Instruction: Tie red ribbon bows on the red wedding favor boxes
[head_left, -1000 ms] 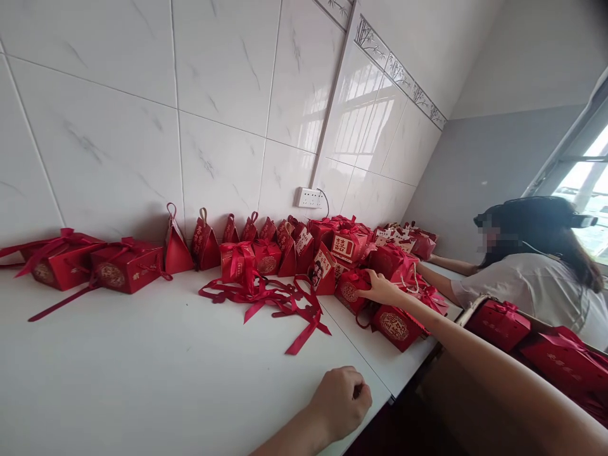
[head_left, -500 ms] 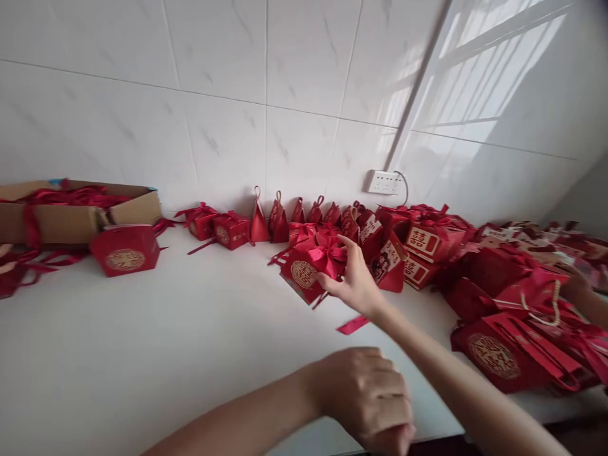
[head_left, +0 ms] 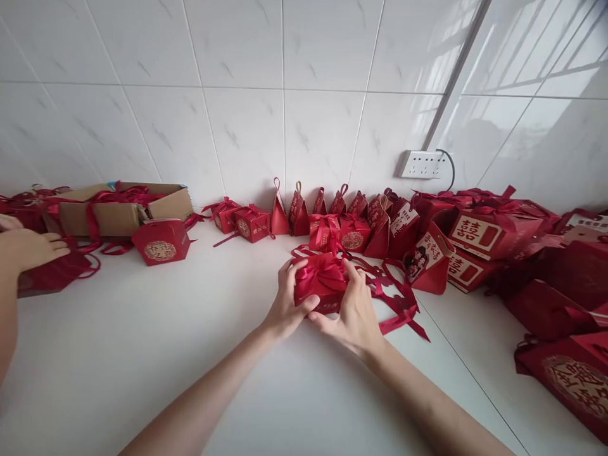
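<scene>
A small red gift box point(head_left: 327, 299) with a shiny ribbon bow point(head_left: 323, 273) on top sits on the white table between my hands. My left hand point(head_left: 288, 301) grips its left side, fingers over the far edge and thumb at the near bottom edge. On the opposite side my right hand point(head_left: 354, 310) holds the box, its thumb reaching in from the front. Loose red ribbon strips point(head_left: 403, 307) lie right of my right hand. Just behind the box stand two more ribboned boxes, one with a round gold emblem point(head_left: 353, 240).
Another person's hand point(head_left: 35, 250) is at the left edge, over a red box. An open cardboard carton point(head_left: 102, 218) of ribbons and a red box point(head_left: 161, 242) stand left. Triangular boxes point(head_left: 280, 215) line the wall; stacked red boxes point(head_left: 475, 237) crowd the right, below a power strip point(head_left: 425, 164).
My left hand, a fist near the table's front before, has joined my right hand on the gift box. The view has turned left, and another person's hand shows at the left edge.
</scene>
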A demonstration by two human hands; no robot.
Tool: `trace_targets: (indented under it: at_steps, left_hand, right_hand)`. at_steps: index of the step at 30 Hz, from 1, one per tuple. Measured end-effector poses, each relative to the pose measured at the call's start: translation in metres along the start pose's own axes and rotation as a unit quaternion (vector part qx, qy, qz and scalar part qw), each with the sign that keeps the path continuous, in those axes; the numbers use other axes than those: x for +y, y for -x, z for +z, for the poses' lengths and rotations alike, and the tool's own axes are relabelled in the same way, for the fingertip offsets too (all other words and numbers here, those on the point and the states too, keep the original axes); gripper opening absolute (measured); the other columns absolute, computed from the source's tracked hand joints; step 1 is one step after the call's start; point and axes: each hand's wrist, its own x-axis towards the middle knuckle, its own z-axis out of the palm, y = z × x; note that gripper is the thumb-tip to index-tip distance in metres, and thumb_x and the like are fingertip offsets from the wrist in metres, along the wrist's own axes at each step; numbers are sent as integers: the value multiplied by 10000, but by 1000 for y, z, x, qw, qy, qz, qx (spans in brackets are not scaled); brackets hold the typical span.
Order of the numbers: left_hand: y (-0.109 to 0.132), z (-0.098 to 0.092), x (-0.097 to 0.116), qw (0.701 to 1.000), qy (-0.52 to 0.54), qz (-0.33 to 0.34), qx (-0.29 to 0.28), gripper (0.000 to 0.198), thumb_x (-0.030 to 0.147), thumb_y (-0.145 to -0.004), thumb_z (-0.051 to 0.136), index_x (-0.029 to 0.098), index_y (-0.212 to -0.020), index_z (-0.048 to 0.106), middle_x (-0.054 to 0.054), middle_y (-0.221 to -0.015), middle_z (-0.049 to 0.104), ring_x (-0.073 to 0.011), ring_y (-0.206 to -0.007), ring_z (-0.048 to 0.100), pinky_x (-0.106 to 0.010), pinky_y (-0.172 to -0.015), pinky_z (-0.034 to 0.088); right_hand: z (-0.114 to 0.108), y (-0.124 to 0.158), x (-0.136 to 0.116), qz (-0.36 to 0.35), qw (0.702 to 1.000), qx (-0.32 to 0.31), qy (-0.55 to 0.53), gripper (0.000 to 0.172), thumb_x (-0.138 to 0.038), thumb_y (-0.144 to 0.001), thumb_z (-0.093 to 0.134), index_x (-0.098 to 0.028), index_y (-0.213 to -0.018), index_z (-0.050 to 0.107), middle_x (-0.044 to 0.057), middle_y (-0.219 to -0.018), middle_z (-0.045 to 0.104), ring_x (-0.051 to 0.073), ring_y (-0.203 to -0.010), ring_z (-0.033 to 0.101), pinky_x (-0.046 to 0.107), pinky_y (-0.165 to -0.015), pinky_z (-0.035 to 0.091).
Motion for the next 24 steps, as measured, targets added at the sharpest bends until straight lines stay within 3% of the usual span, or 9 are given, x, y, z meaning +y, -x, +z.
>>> trace_targets:
  at_steps: [3, 6, 8, 12, 14, 19, 24]
  left_hand:
    - [1, 0, 5, 999, -1, 10, -37, 704, 471, -734, 653, 244, -1317, 330, -122, -1396, 332, -311, -1300, 352, -463, -1069, 332]
    - [3, -1, 9, 997, 20, 12, -78, 874, 419, -718, 694, 239, -1403, 182, -145, -1379, 396, -317, -1257, 425, -472, -1032, 382]
    - [4, -2, 10, 996, 16, 38, -80, 937, 372, -708, 715, 253, -1427, 126, -143, -1444, 324, -317, -1293, 389, -470, -1049, 371]
    - [3, -3, 9, 993, -23, 87, -73, 890, 265, -736, 684, 282, -1430, 127, -120, -1524, 164, -297, -1360, 296, -429, -1050, 391]
    - [1, -5, 6, 994, -21, 81, -73, 844, 233, -761, 651, 289, -1426, 133, -120, -1524, 175, -277, -1356, 311, -390, -1012, 438]
    - [-1, -7, 3, 996, -8, 72, -60, 752, 261, -791, 617, 293, -1409, 189, -98, -1532, 186, -252, -1388, 251, -380, -1040, 413]
    - [-3, -5, 4, 999, 1, 53, -1, 428, 335, -842, 557, 250, -1223, 382, -146, -1457, 333, -249, -1308, 397, -356, -887, 520]
  right_hand:
    - [-12, -4, 2, 87, 982, -11, -165, 620, -663, -807, 397, -181, -1194, 346, 67, -885, 512, 224, -781, 523, 387, -686, 456]
    - [-22, -13, 8, 183, 949, -28, -254, 379, -599, -876, 334, -228, -865, 414, -22, -685, 424, 149, -599, 418, 291, -567, 388]
    - [-27, -18, 10, 199, 937, -63, -281, 407, -601, -865, 363, -227, -706, 368, -40, -628, 361, 128, -562, 352, 268, -530, 337]
    - [-26, -20, 9, 201, 931, -113, -284, 474, -623, -806, 451, -218, -603, 313, -48, -578, 331, 108, -537, 311, 250, -489, 274]
    - [-23, -19, 8, 201, 936, -125, -262, 477, -605, -798, 472, -217, -578, 304, -51, -547, 340, 100, -516, 306, 245, -474, 256]
    - [-22, -16, 9, 168, 953, -112, -226, 419, -567, -814, 468, -217, -616, 350, -46, -574, 403, 108, -533, 368, 244, -496, 298]
    - [-23, -19, 15, 175, 960, -99, -196, 361, -478, -802, 530, -223, -634, 339, -50, -598, 423, 113, -544, 397, 253, -529, 347]
